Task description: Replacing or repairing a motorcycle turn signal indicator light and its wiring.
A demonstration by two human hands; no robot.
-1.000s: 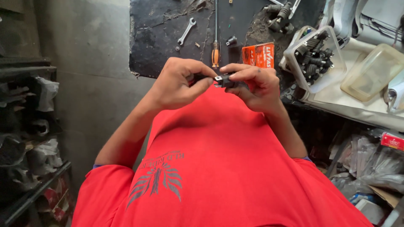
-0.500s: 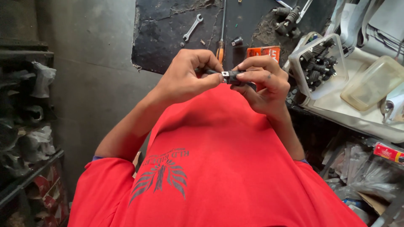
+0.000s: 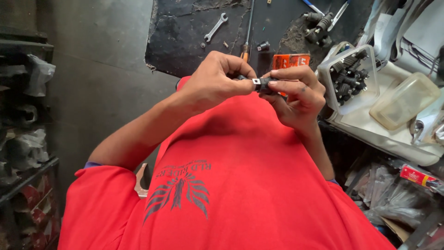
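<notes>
Both hands meet in front of my red shirt, pinching one small black part with a metal tab. My left hand grips its left end with thumb and fingertips. My right hand curls around its right end, fingers laid over the top. Most of the part is hidden between the fingers.
A dark mat on the floor carries a wrench, a screwdriver with an orange handle and a small orange box. A clear tub of black parts and an empty clear container lie at the right. Cluttered shelves stand at the left.
The hands stay closed on the small part and have shifted slightly in the view. Fingers have shifted a little on it. The view has tilted a bit.
</notes>
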